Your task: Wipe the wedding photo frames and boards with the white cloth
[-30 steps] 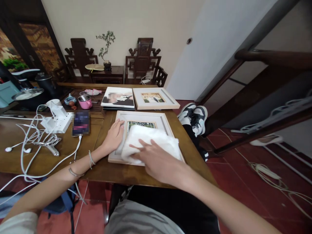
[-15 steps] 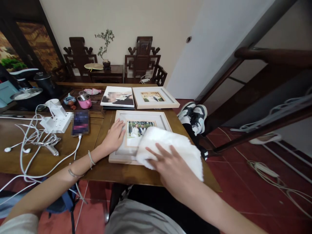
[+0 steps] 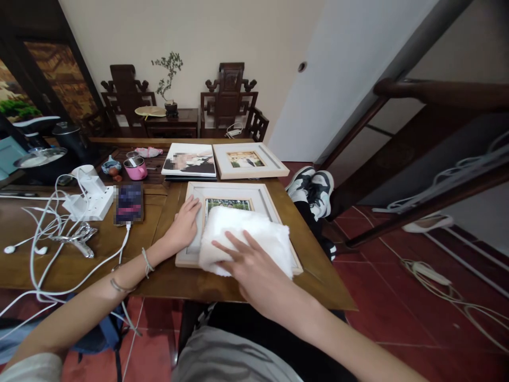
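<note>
2 frames (image 3: 260, 200) (pale) on table (image 3: 318, 276), chairs (image 3: 231, 82) beyond

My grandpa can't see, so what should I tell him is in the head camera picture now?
A person's right hand is spread on a white cloth over a framed photo, while the left hand rests on its left side. Behind it, another framed photo lies on the wooden table.

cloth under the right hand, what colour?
White cloth, no pattern visible; shows best in the current head view.
</note>
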`<state>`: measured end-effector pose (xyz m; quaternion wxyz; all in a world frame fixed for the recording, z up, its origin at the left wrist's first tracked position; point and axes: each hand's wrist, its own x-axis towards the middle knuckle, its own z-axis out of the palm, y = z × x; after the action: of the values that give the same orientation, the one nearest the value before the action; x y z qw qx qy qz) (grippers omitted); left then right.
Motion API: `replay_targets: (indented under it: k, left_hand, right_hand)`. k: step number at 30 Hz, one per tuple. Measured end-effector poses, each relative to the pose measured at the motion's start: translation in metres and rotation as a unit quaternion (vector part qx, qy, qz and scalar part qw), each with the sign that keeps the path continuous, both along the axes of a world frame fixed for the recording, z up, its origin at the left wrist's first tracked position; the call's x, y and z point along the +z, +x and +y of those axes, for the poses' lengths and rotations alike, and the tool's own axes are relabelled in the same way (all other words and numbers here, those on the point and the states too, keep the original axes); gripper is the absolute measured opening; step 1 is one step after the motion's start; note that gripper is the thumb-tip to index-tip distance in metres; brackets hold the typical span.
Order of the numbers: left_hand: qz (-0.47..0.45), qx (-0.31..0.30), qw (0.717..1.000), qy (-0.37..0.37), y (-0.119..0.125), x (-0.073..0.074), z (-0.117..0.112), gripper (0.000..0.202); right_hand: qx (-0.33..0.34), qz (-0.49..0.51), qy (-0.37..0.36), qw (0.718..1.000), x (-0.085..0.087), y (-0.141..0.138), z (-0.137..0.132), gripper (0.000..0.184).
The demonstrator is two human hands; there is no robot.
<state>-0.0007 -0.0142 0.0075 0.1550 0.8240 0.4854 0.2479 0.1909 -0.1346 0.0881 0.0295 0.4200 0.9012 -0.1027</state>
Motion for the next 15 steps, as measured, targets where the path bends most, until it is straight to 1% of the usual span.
replay_targets:
  k: [2, 5, 8, 11, 15]
  left_hand:
    - [0.003, -0.004, 1.000, -0.004, -0.001, -0.001, 0.000, 0.056]
    - [0.007, -0.012, 1.000, -0.006, -0.003, -0.003, 0.001, 0.059]
    - [0.011, -0.020, 1.000, -0.008, -0.003, -0.001, 0.000, 0.062]
    - [0.026, -0.019, 0.999, -0.019, -0.001, 0.002, -0.001, 0.061]
    - [0.041, -0.019, 0.998, -0.033, 0.000, 0.007, -0.002, 0.060]
  right_hand:
    - [-0.024, -0.003, 0.022, 0.999, -0.004, 0.024, -0.008, 0.062]
    - [-0.082, -0.021, 0.076, 0.993, -0.011, 0.066, -0.021, 0.065]
    - [-0.105, -0.048, 0.117, 0.986, -0.017, 0.097, -0.023, 0.068]
    - [-0.107, -0.055, 0.117, 0.986, -0.020, 0.110, -0.006, 0.068]
    - [-0.123, -0.037, 0.129, 0.983, -0.023, 0.115, 0.040, 0.067]
